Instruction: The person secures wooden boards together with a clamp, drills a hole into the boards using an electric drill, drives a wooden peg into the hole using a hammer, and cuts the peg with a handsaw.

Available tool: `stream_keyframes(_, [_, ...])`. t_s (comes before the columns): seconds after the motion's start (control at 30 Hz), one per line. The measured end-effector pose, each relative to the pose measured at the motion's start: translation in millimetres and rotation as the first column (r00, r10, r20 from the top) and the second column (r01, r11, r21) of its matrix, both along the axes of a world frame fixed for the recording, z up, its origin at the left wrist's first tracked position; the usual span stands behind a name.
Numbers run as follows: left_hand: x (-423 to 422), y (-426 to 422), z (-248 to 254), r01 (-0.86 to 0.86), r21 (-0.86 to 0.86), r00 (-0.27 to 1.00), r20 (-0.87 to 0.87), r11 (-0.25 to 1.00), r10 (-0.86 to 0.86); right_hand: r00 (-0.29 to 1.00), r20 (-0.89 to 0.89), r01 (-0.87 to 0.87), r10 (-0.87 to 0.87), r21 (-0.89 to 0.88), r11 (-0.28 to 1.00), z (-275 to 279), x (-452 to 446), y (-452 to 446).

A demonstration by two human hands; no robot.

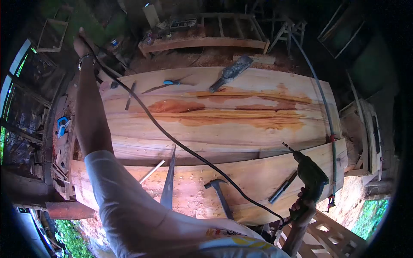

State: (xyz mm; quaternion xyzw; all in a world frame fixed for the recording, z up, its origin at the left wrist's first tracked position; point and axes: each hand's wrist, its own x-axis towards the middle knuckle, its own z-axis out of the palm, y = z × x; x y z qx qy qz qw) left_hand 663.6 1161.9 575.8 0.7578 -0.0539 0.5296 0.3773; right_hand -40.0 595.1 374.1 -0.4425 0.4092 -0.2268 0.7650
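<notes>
Head view: lower right, there were my right fingers [297, 204] wrapped round the drill [312, 175]; upper left, my left hand [80, 46] met the black cord [172, 138], its grip I couldn't tell!

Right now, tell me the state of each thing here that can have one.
Drill: held, bit fitted
Right hand: closed around the drill
Cord: curved, not coiled
Left hand: stretched out, grip unclear
Hammer: lying down
Wide board: patchily stained
Clamp: tightness unclear
</notes>
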Motion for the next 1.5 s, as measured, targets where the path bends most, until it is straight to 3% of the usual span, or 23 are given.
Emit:
stream_keyframes(0.03, [1.7, -6.1, 9.3, 0.166, -0.066, 0.982, 0.104, 0.984, -0.159, 1.0, -0.023, 0.011, -0.011, -0.018, 1.0, 5.0, -3.0, 1.8])
stream_keyframes(0.1, [2.0, -5.2, 41.4, 0.119, 0.133, 0.976, 0.165, 0.984, -0.14, 0.998, -0.06, 0.002, -0.006, -0.059, 0.998, 13.4, -13.5, 6.4])
stream_keyframes(0.2, [-8.8, -21.2, 133.3, -0.367, 0.515, 0.854, 0.517, 0.775, 0.06, 0.999, -0.053, -0.017, 0.012, -0.104, 0.994, 11.7, -26.5, -2.2])
stream_keyframes(0.27, [-122.5, -124.1, 173.1, -0.106, 0.338, 0.957, 0.291, 0.935, 0.003, 0.999, -0.036, 0.026, -0.03, -0.087, 0.996, 8.7, -33.7, -8.2])
stream_keyframes(0.37, [-159.8, -168.9, 205.5, -0.011, 0.43, 0.911, 0.376, 0.903, -0.168, 0.999, 0.041, 0.013, -0.011, -0.063, 0.998, 7.7, -53.8, -17.7])
stream_keyframes(0.43, [-155.5, -180.6, 198.0, 0.132, 0.323, 0.968, 0.164, 0.937, -0.192, 0.998, 0.045, 0.057, -0.053, -0.086, 0.995, -13.9, -75.5, -37.7])
stream_keyframes(0.47, [-151.4, -193.8, 186.2, 0.21, 0.265, 0.972, 0.045, 0.941, -0.229, 0.994, 0.033, 0.111, -0.108, -0.112, 0.988, -35.5, -93.1, -51.3])
stream_keyframes(0.5, [-160.6, -213.3, 160.2, 0.813, -0.188, 0.571, 0.065, 0.552, -0.819, 0.99, -0.009, 0.137, -0.14, -0.15, 0.979, -40.0, -105.6, -56.9])
stream_keyframes(0.53, [-143.4, -201.5, 132.4, 0.668, -0.029, 0.732, -0.155, 0.744, -0.663, 0.987, -0.055, 0.139, -0.153, -0.197, 0.971, -39.5, -111.1, -55.6])
stream_keyframes(0.57, [-150.3, -214.6, 98.0, 0.48, 0.28, 0.877, -0.169, 0.832, -0.449, 0.98, -0.127, 0.116, -0.152, -0.256, 0.96, -33.0, -118.0, -52.6])
stream_keyframes(0.6, [-157.3, -228.5, 63.4, 0.211, 0.539, 0.975, -0.063, 0.815, -0.211, 0.969, -0.196, 0.082, -0.149, -0.312, 0.947, -26.4, -124.3, -49.4])
stream_keyframes(0.63, [-176.8, -241.2, 30.3, 0.369, 0.493, 0.925, -0.112, 0.788, -0.363, 0.956, -0.253, 0.052, -0.148, -0.35, 0.935, -22.5, -131.1, -46.3])
stream_keyframes(0.7, [-210.7, -264.4, -30.6, 0.307, 0.678, 0.919, -0.027, 0.668, -0.394, 0.942, -0.301, 0.029, -0.151, -0.375, 0.927, -20.0, -144.6, -49.0])
stream_keyframes(0.77, [-272.9, -298.6, -70.6, 0.573, 0.501, 0.817, -0.281, 0.649, -0.504, 0.963, -0.225, 0.069, -0.149, -0.328, 0.942, -32.4, -154.0, -63.5])
stream_keyframes(0.8, [-320.9, -313.2, -78.2, 0.504, 0.586, 0.864, -0.329, 0.634, -0.381, 0.977, -0.171, 0.07, -0.126, -0.298, 0.952, -41.7, -162.5, -73.1])
stream_keyframes(0.87, [-359.6, -316.5, -115.1, 0.622, 0.508, 0.777, -0.496, 0.595, -0.389, 0.978, 0.078, 0.195, -0.193, -0.029, 0.98, -68.1, -175.9, -87.4])
stream_keyframes(0.97, [-438.5, -330.0, -150.5, 0.684, 0.542, 0.728, -0.558, 0.489, -0.399, 0.908, 0.377, 0.101, -0.182, 0.224, 0.969, -132.2, -197.5, -123.3])
stream_keyframes(1.07, [-513.6, -311.3, -217.8, 0.632, 0.601, 0.757, -0.613, 0.49, -0.225, 0.805, 0.55, -0.007, -0.22, 0.38, 0.925, -195.6, -198.0, -159.8])
stream_keyframes(1.3, [-738.0, -282.8, -286.2, 0.659, 0.449, 0.566, -0.824, 0.604, -0.005, 0.686, 0.69, -0.129, -0.23, 0.427, 0.895, -276.4, -169.8, -226.0])
stream_keyframes(1.33, [-767.8, -286.6, -289.7, 0.658, 0.291, 0.446, -0.894, 0.695, -0.049, 0.696, 0.677, -0.111, -0.239, 0.431, 0.895, -280.3, -168.2, -229.6])
stream_keyframes(1.4, [-815.9, -263.4, -345.6, 0.668, 0.131, 0.436, -0.866, 0.733, -0.243, 0.673, 0.692, -0.143, -0.26, 0.467, 0.873, -302.6, -162.5, -237.3])
stream_keyframes(1.47, [-866.4, -273.5, -354.3, 0.519, -0.111, 0.19, -0.952, 0.848, -0.241, 0.71, 0.667, -0.151, -0.224, 0.455, 0.877, -314.9, -167.1, -232.0])
stream_keyframes(1.5, [-889.3, -270.5, -365.5, 0.555, -0.104, 0.194, -0.948, 0.825, -0.25, 0.742, 0.649, -0.156, -0.166, 0.409, 0.899, -312.7, -169.0, -229.5])
